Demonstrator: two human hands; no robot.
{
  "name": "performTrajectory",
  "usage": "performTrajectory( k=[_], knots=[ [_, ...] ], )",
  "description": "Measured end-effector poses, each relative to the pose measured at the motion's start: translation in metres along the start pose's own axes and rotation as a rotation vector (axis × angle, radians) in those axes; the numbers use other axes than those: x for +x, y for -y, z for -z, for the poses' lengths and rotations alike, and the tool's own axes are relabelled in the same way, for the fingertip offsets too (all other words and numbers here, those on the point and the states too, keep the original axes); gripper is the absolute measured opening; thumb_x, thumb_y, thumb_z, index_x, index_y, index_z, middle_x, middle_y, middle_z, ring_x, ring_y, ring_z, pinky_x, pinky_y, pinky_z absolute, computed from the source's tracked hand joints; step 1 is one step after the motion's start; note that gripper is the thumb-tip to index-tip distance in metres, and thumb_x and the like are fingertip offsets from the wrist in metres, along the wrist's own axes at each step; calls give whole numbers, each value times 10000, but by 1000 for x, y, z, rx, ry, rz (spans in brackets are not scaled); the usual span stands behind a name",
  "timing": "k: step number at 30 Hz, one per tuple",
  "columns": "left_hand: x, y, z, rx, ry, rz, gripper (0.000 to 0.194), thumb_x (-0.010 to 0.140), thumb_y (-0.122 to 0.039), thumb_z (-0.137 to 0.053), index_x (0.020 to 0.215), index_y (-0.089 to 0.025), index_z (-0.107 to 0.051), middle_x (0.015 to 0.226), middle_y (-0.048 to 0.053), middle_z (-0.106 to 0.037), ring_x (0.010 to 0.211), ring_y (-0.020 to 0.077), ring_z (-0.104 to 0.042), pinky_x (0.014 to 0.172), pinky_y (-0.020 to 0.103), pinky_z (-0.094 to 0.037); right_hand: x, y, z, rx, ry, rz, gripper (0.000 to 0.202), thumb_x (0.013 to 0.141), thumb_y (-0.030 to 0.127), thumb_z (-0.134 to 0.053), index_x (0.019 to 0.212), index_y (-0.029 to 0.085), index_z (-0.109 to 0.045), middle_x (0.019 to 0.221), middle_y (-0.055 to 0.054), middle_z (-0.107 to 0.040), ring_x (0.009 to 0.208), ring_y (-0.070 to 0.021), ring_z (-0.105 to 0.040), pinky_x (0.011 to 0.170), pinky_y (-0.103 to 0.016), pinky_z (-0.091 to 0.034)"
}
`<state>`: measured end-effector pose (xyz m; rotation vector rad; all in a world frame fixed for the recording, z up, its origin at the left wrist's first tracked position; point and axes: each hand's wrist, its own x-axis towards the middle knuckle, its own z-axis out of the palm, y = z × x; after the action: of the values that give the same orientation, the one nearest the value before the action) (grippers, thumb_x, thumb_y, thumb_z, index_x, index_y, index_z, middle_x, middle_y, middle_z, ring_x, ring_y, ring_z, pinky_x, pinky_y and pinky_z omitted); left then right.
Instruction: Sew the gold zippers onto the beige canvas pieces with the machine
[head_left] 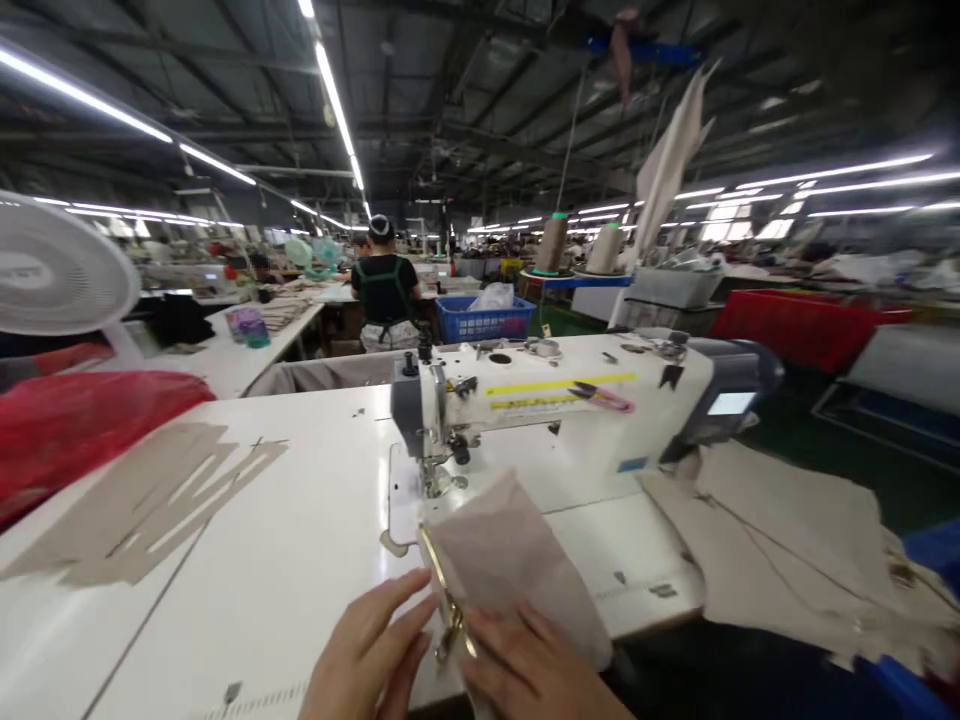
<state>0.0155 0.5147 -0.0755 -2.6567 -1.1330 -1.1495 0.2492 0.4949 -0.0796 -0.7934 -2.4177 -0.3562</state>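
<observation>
A beige fabric piece [517, 560] with a gold metal zipper [435, 560] along its left edge lies on the white table, just in front of the needle area of a white sewing machine [555, 400]. My left hand [375, 650] is beside the zipper, its fingers apart and bent toward the gold pull, with nothing visible in it. Flat on the fabric's lower part rests my right hand [525, 665], fingers spread next to the zipper. The machine's presser foot [435, 480] is just beyond the fabric's top left corner.
Flat beige pieces [150, 500] and a red plastic bag [90, 420] are at the left. More beige fabric [795, 550] hangs over the right edge. Pink-handled snips [604, 397] lie on the machine. Beyond it are a blue crate [484, 318] and a seated person [384, 290].
</observation>
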Motion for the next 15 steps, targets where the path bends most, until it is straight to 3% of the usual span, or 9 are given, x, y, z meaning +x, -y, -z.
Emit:
performTrajectory(
  k=[2, 5, 8, 12, 15],
  knots=[
    [2, -1, -2, 9, 23, -7, 290, 938, -176, -407, 1168, -252, -567, 1179, 58, -614, 1076, 197, -584, 882, 307, -524, -8, -3, -3, 85, 25, -193, 293, 915, 302, -467, 1172, 196, -561, 1134, -77, -649, 981, -192, -633, 808, -272, -531],
    [6, 3, -14, 22, 133, 21, 260, 926, -156, -435, 1107, -237, -603, 1135, 61, -637, 1062, 216, -585, 917, 382, -491, -23, -25, -1, 31, -100, -515, 265, 922, 328, -433, 1114, 223, -583, 1105, -91, -644, 1005, -237, -611, 836, -369, -514],
    [8, 8, -26, 39, 239, 47, 191, 900, -194, -527, 1054, -243, -628, 1131, 54, -638, 1050, 232, -586, 940, 426, -455, -31, -43, -17, -44, -112, -666, 365, 894, 429, -439, 1113, 170, -574, 1049, -133, -629, 971, -300, -587, 829, -481, -475],
    [6, 9, -27, 102, 269, 18, 230, 897, -150, -527, 1095, -240, -602, 1155, 47, -618, 1093, 214, -554, 1006, 434, -381, -26, -59, -40, -33, -57, -756, 370, 870, 471, -460, 938, 155, -639, 832, -112, -600, 803, -286, -572, 715, -450, -475],
    [11, 9, -23, 159, 223, -47, 269, 904, -132, -509, 1154, -216, -564, 1174, 65, -600, 1131, 209, -519, 1039, 421, -327, -14, -66, -38, 15, -83, -704, 328, 890, 433, -455, 764, 193, -641, 805, -86, -576, 766, -241, -553, 705, -396, -464]
  ],
)
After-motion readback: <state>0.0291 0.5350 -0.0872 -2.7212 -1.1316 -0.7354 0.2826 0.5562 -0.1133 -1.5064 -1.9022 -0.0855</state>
